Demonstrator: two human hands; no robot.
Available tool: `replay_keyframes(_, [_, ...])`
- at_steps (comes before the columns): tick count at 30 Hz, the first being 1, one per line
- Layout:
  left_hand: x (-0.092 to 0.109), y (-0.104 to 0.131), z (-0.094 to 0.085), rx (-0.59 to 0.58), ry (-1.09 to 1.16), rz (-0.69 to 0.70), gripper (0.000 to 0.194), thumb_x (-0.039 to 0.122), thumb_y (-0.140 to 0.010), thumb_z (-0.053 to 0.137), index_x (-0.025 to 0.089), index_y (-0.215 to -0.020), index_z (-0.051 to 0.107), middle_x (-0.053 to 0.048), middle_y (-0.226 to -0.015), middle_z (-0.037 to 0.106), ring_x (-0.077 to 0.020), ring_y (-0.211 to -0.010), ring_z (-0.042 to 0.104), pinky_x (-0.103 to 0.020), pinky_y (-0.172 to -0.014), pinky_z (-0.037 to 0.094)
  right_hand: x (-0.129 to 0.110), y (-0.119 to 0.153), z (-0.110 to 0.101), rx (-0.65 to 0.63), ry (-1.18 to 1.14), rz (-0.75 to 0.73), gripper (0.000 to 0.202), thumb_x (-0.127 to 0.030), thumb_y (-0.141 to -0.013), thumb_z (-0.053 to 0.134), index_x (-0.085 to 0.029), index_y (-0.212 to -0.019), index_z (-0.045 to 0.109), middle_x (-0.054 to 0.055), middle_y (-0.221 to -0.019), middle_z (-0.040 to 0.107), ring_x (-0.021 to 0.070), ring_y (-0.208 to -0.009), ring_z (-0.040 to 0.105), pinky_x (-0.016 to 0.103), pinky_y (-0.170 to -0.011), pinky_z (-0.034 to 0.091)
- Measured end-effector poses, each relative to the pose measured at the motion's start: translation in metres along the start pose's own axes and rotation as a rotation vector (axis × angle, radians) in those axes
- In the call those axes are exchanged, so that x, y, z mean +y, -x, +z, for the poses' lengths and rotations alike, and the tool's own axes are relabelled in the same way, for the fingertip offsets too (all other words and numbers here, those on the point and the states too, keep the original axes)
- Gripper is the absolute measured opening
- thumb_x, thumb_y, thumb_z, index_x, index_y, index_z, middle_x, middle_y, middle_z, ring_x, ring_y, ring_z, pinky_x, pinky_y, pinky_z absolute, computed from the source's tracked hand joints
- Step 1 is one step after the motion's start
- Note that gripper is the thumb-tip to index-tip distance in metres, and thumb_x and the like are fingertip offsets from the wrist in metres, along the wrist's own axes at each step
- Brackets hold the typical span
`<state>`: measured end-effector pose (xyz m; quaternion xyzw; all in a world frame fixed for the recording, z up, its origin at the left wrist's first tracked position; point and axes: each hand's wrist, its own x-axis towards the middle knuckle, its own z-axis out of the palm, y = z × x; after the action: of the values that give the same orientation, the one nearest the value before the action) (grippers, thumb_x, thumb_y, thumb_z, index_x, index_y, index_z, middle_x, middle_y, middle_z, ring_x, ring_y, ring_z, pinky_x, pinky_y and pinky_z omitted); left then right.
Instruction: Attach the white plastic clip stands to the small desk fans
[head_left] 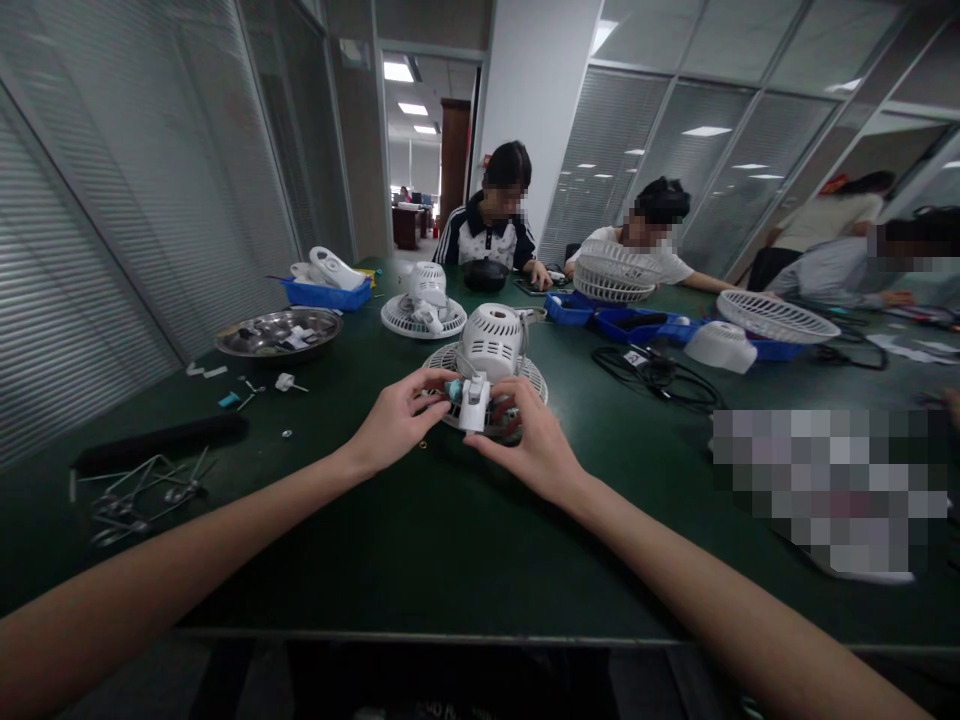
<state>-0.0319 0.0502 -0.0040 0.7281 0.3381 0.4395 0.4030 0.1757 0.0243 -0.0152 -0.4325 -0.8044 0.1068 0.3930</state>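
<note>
- In the head view, a dark green bench (pixel 450 560) fills the near and middle scene; blinds behind glass line both sides, and a doorway (pixel 431 150) opens at the far side.
- At the bench's middle, the white joint piece (pixel 474 405) is held up before a fan motor housing (pixel 493 338) on a round grille (pixel 536 378).
- The left hand (pixel 401 415) pinches a light-blue bit (pixel 454 390) at the joint piece's left side; the right hand (pixel 534 435) grips the joint piece, thumb low, fingers curled at its right.
- Fingers partly hide the joint piece and grille; a pixelated patch (pixel 832 490) masks something at right, and the far-right people are blurred and cut off.
- One steel bowl (pixel 300 345) of small parts and one blue bin (pixel 326 294) sit at left; one more motor housing (pixel 428 283) rests on its grille beyond.
- Two loose white grilles, one upright-rimmed (pixel 615 272) and one tilted (pixel 780 316), stand at right near black cables (pixel 660 380).
- Two people sit across the bench, one in a black-and-white top (pixel 487 235), one in white (pixel 675 262).
</note>
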Motion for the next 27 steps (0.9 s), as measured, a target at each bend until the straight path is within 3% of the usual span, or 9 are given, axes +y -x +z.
replay_keyframes(3, [0.001,0.004,0.003,-0.008,0.055,-0.016,0.031,0.025,-0.086,0.052,0.016,-0.115,0.052,-0.008,-0.121,0.056,-0.0203,-0.115,0.053,-0.037,-0.1,0.043,0.002,0.0,0.001,0.023,-0.033,0.038,0.059,-0.046,-0.073,0.07,-0.022,-0.118,0.04,0.008,-0.109,0.054,0.0213,-0.086,0.058,0.036,-0.066,0.054])
replay_keyframes(6, [-0.002,0.008,0.01,0.036,0.082,-0.021,0.047,0.028,-0.081,0.061,0.021,-0.123,0.041,-0.009,-0.128,0.05,-0.0204,-0.122,0.047,-0.037,-0.102,0.042,0.002,-0.002,0.002,0.022,-0.043,0.004,0.064,-0.046,-0.073,0.07,-0.024,-0.125,0.04,0.009,-0.116,0.052,0.0224,-0.092,0.058,0.037,-0.07,0.055])
replay_keyframes(9, [-0.014,0.005,0.013,0.13,0.043,-0.006,0.06,0.029,-0.076,0.067,0.023,-0.126,0.035,-0.009,-0.134,0.044,-0.0212,-0.126,0.043,-0.038,-0.104,0.04,-0.002,-0.004,0.004,-0.1,-0.075,-0.103,0.064,-0.039,-0.08,0.065,-0.026,-0.135,0.036,0.011,-0.131,0.043,0.0226,-0.107,0.054,0.034,-0.077,0.055])
replay_keyframes(12, [-0.028,-0.006,0.006,0.216,-0.016,-0.007,0.055,0.031,-0.075,0.066,0.02,-0.123,0.04,-0.011,-0.133,0.046,-0.0227,-0.125,0.045,-0.039,-0.104,0.039,-0.008,-0.002,0.007,-0.21,-0.064,-0.202,0.069,-0.029,-0.085,0.058,-0.024,-0.144,0.023,0.011,-0.144,0.033,0.0223,-0.126,0.042,0.037,-0.095,0.047])
replay_keyframes(14, [-0.034,-0.015,-0.003,0.256,-0.029,-0.052,0.055,0.032,-0.075,0.064,0.017,-0.123,0.042,-0.012,-0.134,0.047,-0.0239,-0.125,0.046,-0.04,-0.106,0.037,-0.01,0.0,0.008,-0.24,0.006,-0.24,0.058,-0.021,-0.088,0.05,-0.022,-0.142,0.03,0.01,-0.146,0.031,0.0214,-0.131,0.036,0.04,-0.105,0.038])
replay_keyframes(18, [-0.035,-0.026,-0.019,0.223,-0.018,-0.169,0.061,0.034,-0.073,0.064,0.014,-0.127,0.044,-0.014,-0.133,0.051,-0.0263,-0.122,0.05,-0.042,-0.104,0.038,-0.012,0.001,0.007,-0.404,0.142,-0.319,0.048,-0.005,-0.086,0.04,-0.019,-0.131,0.047,0.008,-0.144,0.038,0.0186,-0.131,0.036,0.038,-0.106,0.034])
replay_keyframes(23, [-0.033,-0.027,-0.024,0.143,0.016,-0.148,0.057,0.032,-0.071,0.067,0.016,-0.122,0.048,-0.011,-0.127,0.057,-0.0254,-0.118,0.054,-0.042,-0.102,0.041,-0.014,-0.001,0.006,-0.564,0.191,-0.452,0.051,-0.011,-0.086,0.045,-0.016,-0.137,0.041,0.009,-0.143,0.041,0.0168,-0.132,0.034,0.037,-0.112,0.023])
replay_keyframes(27, [-0.037,-0.024,-0.021,0.151,0.012,-0.104,0.054,0.034,-0.072,0.066,0.014,-0.12,0.049,-0.01,-0.116,0.063,-0.0244,-0.106,0.061,-0.04,-0.095,0.047,-0.016,-0.001,0.006,-0.551,0.188,-0.45,0.042,-0.013,-0.088,0.045,-0.016,-0.13,0.048,0.008,-0.134,0.051,0.0163,-0.124,0.044,0.036,-0.109,0.027])
